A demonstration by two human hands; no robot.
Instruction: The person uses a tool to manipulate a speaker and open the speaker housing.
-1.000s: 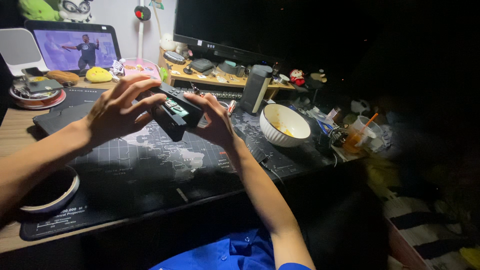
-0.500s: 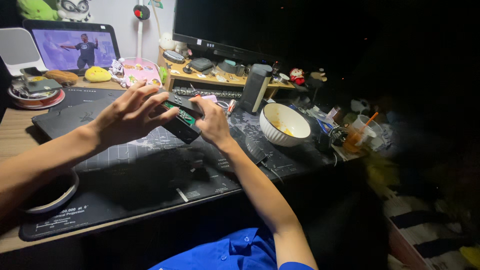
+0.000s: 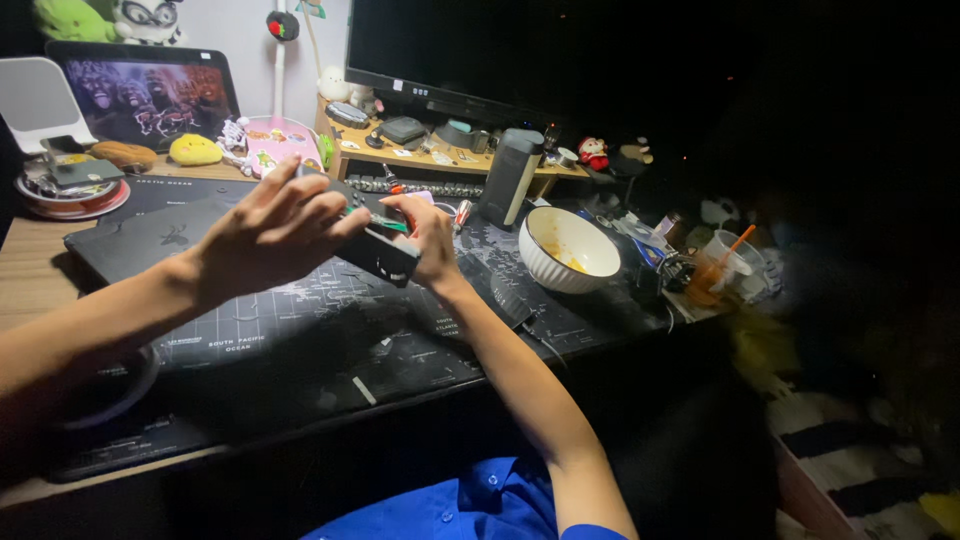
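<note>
The left hand (image 3: 275, 230) grips a black boxy device (image 3: 378, 248) from above, fingers spread over its top, held just above the dark map mat (image 3: 300, 330) on the surface. The right hand (image 3: 430, 238) clasps its far end, fingers curled. A white bowl (image 3: 568, 250) sits to the right.

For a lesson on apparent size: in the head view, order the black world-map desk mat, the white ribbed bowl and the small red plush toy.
1. Black world-map desk mat, by far the largest.
2. White ribbed bowl.
3. Small red plush toy; it sits farther back, so looks extra small.
</note>
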